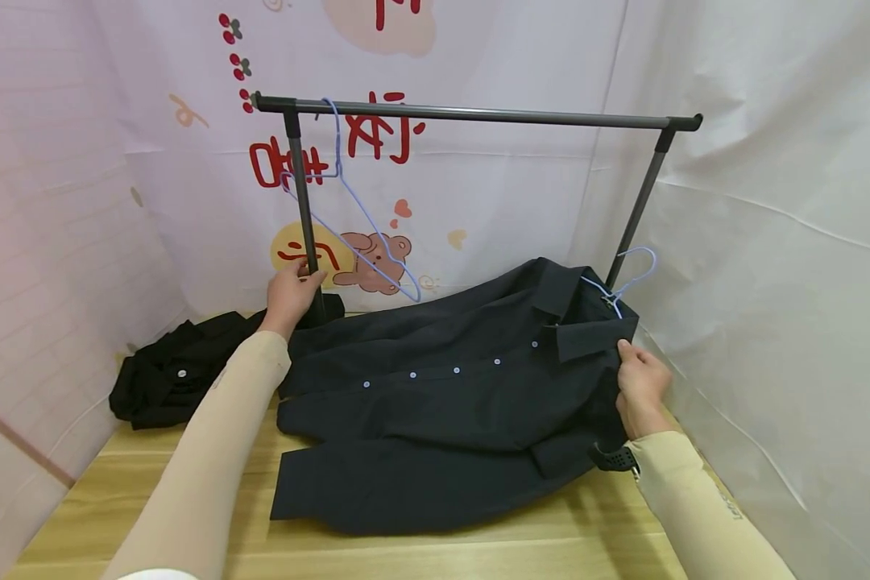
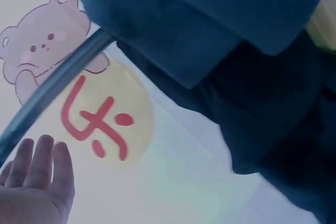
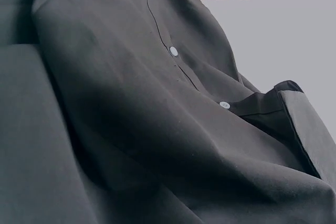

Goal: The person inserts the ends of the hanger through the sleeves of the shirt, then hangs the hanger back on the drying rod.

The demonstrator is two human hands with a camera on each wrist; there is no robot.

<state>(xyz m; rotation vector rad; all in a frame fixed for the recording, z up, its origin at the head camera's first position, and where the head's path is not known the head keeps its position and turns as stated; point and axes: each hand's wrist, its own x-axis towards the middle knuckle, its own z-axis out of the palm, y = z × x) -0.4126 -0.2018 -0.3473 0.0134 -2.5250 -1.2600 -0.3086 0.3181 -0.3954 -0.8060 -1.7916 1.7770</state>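
A black button-up shirt (image 1: 435, 403) lies spread sideways, its collar raised at the right; the right wrist view shows its buttoned front (image 3: 152, 93). My right hand (image 1: 644, 383) grips the shirt near the collar, thumb in front. A blue wire hanger (image 1: 627, 282) sits inside the shirt, its hook poking out of the neck. My left hand (image 1: 292, 296) holds the left post of a dark metal clothes rack (image 1: 493, 115) between thumb and fingers. In the left wrist view the other fingers (image 2: 44, 161) look straight beside the post. The right hand is outside its wrist view.
Another blue hanger (image 1: 366, 213) hangs from the rack's bar at the left. A bundled black garment (image 1: 181, 370) lies on the wooden table (image 1: 406, 556) at the left. A printed white cloth (image 1: 478, 209) stands behind the rack, with pale walls at both sides.
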